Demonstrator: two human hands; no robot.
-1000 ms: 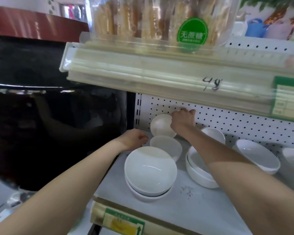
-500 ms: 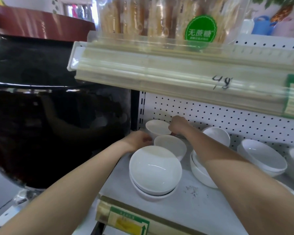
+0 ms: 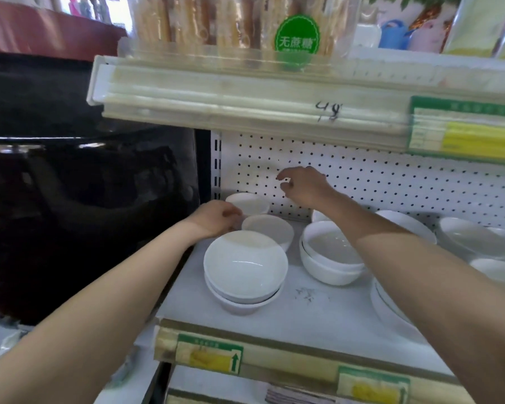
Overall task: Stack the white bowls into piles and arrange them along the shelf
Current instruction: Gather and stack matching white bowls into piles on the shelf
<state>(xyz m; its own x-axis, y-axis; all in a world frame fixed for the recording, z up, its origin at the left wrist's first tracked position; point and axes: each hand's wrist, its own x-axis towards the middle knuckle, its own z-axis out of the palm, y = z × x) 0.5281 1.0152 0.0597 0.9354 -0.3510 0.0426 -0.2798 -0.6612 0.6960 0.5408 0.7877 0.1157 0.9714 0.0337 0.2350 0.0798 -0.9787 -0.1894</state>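
White bowls sit on a pale shop shelf (image 3: 333,316), only partly sorted. At the front left stands a front pile (image 3: 245,269) of two bowls, one nested inside the other. Just behind it sits a single bowl (image 3: 270,228). Behind that, in the back left corner against the white pegboard (image 3: 391,182), is a smaller corner bowl (image 3: 250,203). Near the middle of the shelf a second pile (image 3: 330,253) also shows two nested bowls. Further right, loose bowls (image 3: 473,237) lie scattered, some tilted. One more bowl is half hidden under the right forearm.

The left hand (image 3: 216,218) lies at the left rim of the single bowl with its fingers curled. Whether its grip actually closes on the rim cannot be told. The right hand (image 3: 303,186) hangs in the air above the bowls, in front of the pegboard. Its grip is loose, with fingers lightly bent and nothing in them.

The job looks less than half done. Two short piles exist, but the two singles at the back left and the loose bowls on the right are not yet stacked. The piles are also not yet set in a row along the shelf.

Above is an upper shelf (image 3: 245,94) with a yellowed price rail, carrying clear packs of bread sticks (image 3: 204,18). A glossy black surface (image 3: 85,199) fills the left side. Green and yellow price tags (image 3: 210,357) line the shelf's front edge.
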